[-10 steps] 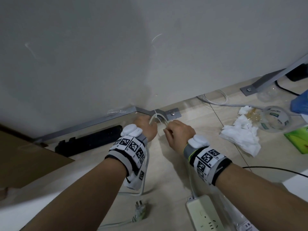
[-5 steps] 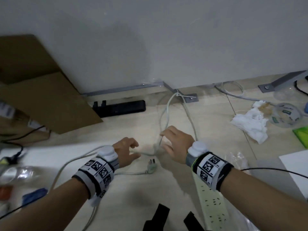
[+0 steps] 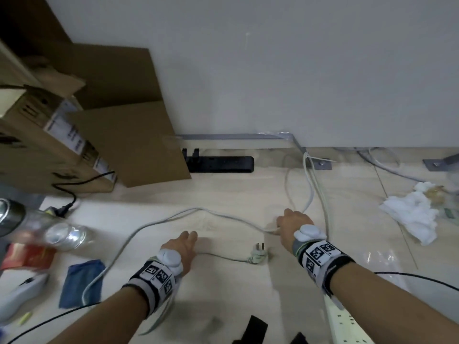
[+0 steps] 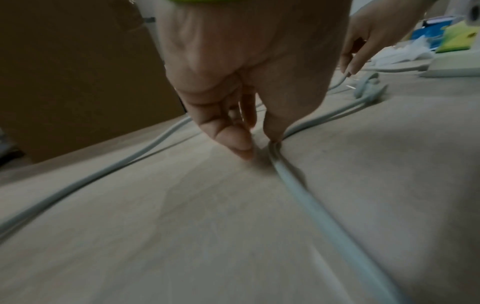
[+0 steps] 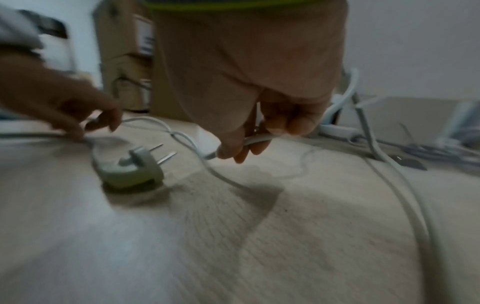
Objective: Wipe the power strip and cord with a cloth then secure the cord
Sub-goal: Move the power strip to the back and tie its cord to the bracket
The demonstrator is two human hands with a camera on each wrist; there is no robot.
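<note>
A white cord [image 3: 198, 210] runs from a metal bracket [image 3: 320, 163] at the wall, loops across the floor and ends in a plug [image 3: 258, 254] lying with its prongs up. My right hand [image 3: 280, 227] pinches this cord [image 5: 259, 138] between thumb and fingers, just above the floor. My left hand [image 3: 191, 235] reaches down left of the plug [image 5: 132, 166]; its thumb tip touches the cord [image 4: 293, 181] and the forefinger stands beside it. The white power strip [image 3: 345, 324] lies under my right forearm. A blue cloth [image 3: 82, 281] lies on the floor at the left.
Cardboard boxes [image 3: 129, 135] stand at the left against the wall. A black power strip [image 3: 221, 164] lies along the wall base. Crumpled white tissue [image 3: 417, 214] sits at the right, a clear bottle [image 3: 62, 237] at the left. Thin black cables cross the near floor.
Both hands have come back from the bracket at the wall toward me. The right hand has drawn the cord along; the left has let go and dropped onto the cord near the plug.
</note>
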